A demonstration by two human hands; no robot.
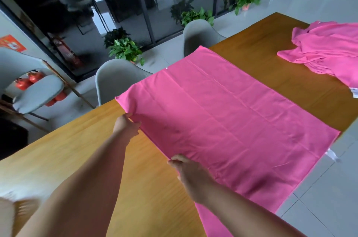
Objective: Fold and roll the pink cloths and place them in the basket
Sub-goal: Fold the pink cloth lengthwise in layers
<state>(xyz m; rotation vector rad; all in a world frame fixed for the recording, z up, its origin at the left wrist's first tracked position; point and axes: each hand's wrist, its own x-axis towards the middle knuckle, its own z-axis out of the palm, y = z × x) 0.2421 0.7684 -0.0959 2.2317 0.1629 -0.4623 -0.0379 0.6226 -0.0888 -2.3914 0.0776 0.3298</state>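
A large pink cloth lies spread flat across the wooden table, its far and near ends hanging over the table's edges. My left hand pinches the cloth's left edge toward the far side. My right hand grips the same edge closer to me. A second pink cloth lies crumpled in a heap at the table's far right. A blurred woven thing, maybe the basket, shows at the bottom left corner.
Two grey chairs stand along the table's far side, and a third chair is at the left. Potted plants line a glass wall behind. Grey tiled floor lies to the right of the table.
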